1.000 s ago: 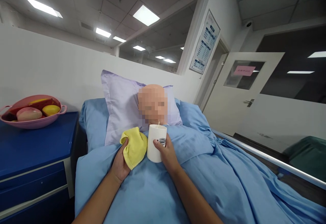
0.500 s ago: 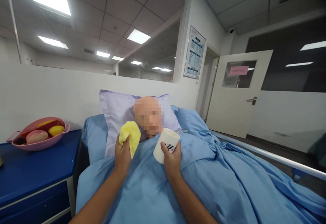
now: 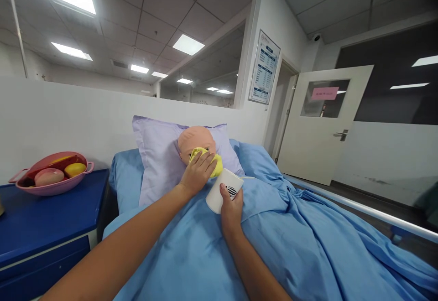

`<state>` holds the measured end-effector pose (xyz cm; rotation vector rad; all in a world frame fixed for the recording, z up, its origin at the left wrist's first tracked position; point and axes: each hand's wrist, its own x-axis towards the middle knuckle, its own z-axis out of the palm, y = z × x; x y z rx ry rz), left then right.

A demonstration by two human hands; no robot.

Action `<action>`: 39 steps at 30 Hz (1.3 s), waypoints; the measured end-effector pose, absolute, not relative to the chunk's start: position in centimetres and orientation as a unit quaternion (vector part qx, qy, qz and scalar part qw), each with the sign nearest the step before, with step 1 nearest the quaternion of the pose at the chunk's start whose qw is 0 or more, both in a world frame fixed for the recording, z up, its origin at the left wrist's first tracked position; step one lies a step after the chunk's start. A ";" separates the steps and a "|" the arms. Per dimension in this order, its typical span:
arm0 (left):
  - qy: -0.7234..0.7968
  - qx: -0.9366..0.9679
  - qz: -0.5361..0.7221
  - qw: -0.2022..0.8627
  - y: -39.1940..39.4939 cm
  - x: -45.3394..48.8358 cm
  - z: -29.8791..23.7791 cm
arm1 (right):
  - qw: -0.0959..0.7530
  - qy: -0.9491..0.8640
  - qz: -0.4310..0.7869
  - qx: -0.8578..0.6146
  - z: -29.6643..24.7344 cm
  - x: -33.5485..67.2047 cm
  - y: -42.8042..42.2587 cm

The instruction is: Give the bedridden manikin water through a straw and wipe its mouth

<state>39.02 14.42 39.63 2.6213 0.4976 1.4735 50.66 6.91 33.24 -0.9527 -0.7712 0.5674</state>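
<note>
A manikin (image 3: 195, 137) lies in the bed with its bald head on a lilac pillow (image 3: 157, 143). My left hand (image 3: 198, 173) presses a yellow cloth (image 3: 216, 166) over the lower part of the manikin's head, covering it. My right hand (image 3: 231, 210) is wrapped round a white cup (image 3: 215, 196) with a black striped mark. The cup is tilted, its top close to the cloth, just below the manikin's chin. What is inside the cup cannot be seen. A blue quilt (image 3: 273, 237) covers the manikin's body under both my arms.
At the left, a blue bedside cabinet (image 3: 68, 210) carries a pink basket (image 3: 58, 189) of fruit. A white bed rail (image 3: 362, 207) runs along the right side. Behind it a door (image 3: 318, 146) stands ajar. A low white wall (image 3: 85, 114) backs the bed.
My left hand has moved right and up with the yellow cloth, from beside the manikin's head onto it. My right hand still holds the cup in nearly the same place.
</note>
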 end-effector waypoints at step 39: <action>0.143 0.829 0.465 -0.275 14.3 37.7 34.5 | 0.783 -0.366 0.271 -0.423 32.9 50.5 7.2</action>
